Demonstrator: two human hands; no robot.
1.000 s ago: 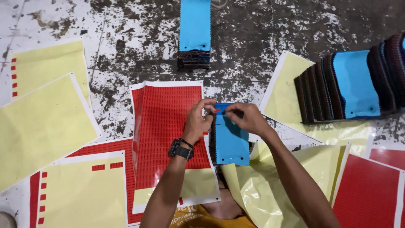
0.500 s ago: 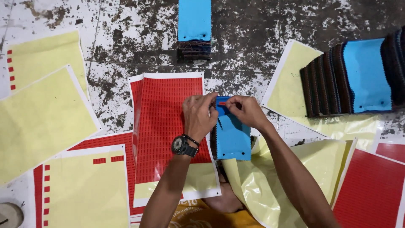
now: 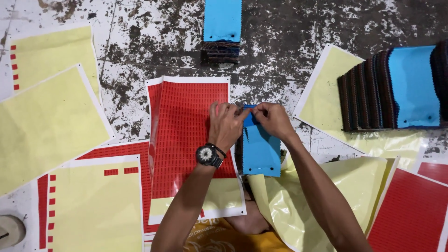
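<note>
Left hand [image 3: 226,125]: your fingers pinch the top edge of the blue fabric swatch stack [image 3: 259,148].
Right hand [image 3: 273,119]: pinching there too, now closer to your left.
Red sticker sheet [image 3: 186,135]: under your left hand, unmoved.

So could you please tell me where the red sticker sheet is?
In the head view, the red sticker sheet lies centre-left on the floor, under the left hand, beside the blue fabric stack.

Around the blue swatch stack [image 3: 260,149], bare floor [image 3: 275,70] lay open just above it. A red sheet [image 3: 186,135] hemmed its left, yellow sheets [image 3: 298,205] its lower right, a fabric row [image 3: 392,88] farther right.
</note>
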